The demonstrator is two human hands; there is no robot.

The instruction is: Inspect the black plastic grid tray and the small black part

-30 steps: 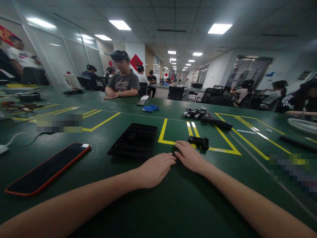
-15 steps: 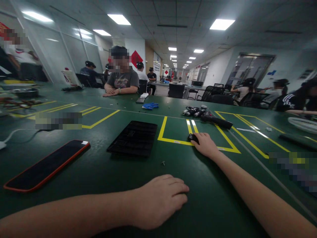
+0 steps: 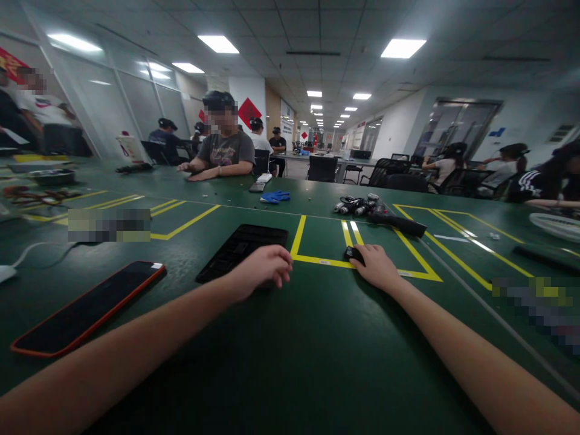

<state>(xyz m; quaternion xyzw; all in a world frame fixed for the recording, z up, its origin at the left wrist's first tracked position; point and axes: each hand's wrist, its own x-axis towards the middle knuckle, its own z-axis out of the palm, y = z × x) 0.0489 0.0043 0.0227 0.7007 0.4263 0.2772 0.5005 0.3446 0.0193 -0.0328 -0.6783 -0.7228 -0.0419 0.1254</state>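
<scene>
Black block (image 3: 350, 253): one o'clock, held by your right hand (image 3: 375, 264), fingers bent over it. Black tray (image 3: 230, 252): eleven o'clock, your left hand (image 3: 260, 270) partly hiding it, fingers loosely curled; whether holding anything, cannot tell.

Matt plastic tray (image 3: 235, 244), smooth tabletop (image 3: 290, 368)

Widest passage: bare worktop (image 3: 308, 362) between the forearms, up through the gap between left hand (image 3: 261, 269) and right hand (image 3: 372, 264). Left hand blocks the near right part of black panel (image 3: 233, 241). Narrower gap runs between panel and phone (image 3: 90, 308), left forearm (image 3: 136, 350) across its near end. Right hand covers black device (image 3: 353, 255); cable bundle (image 3: 356, 206) obstructs beyond.
</scene>
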